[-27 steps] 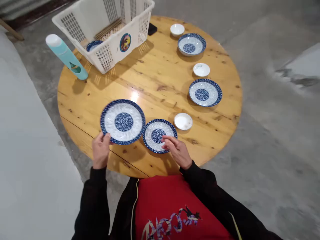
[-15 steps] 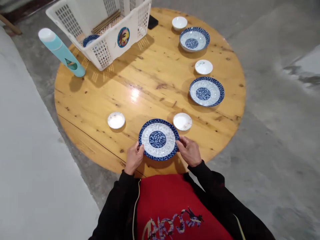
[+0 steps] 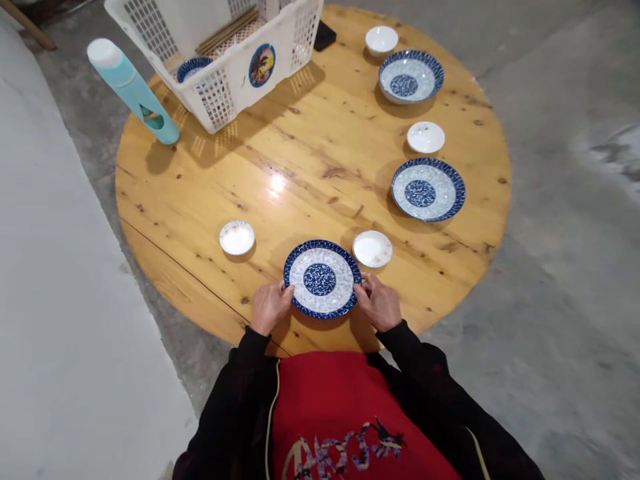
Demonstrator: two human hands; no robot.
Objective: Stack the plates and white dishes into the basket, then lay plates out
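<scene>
A blue-and-white patterned plate (image 3: 323, 279) lies at the near edge of the round wooden table (image 3: 310, 160), stacked on the smaller plate seen earlier. My left hand (image 3: 269, 307) grips its left rim and my right hand (image 3: 379, 303) grips its right rim, fingers curled on the edge. A small white dish (image 3: 373, 249) sits just beyond the plate on the right. Another small white dish (image 3: 237, 237) sits to the left.
Two more blue-and-white plates (image 3: 428, 189) (image 3: 411, 75) and two small white dishes (image 3: 425, 137) (image 3: 381, 40) line the right side. A white plastic basket (image 3: 220, 60) holding a blue plate stands at the back left, beside a teal bottle (image 3: 131, 90). Concrete floor surrounds the table.
My left hand carried the large plate from the left onto the smaller plate in front of me, uncovering a small white dish. Both hands now hold the stacked plate's rim.
</scene>
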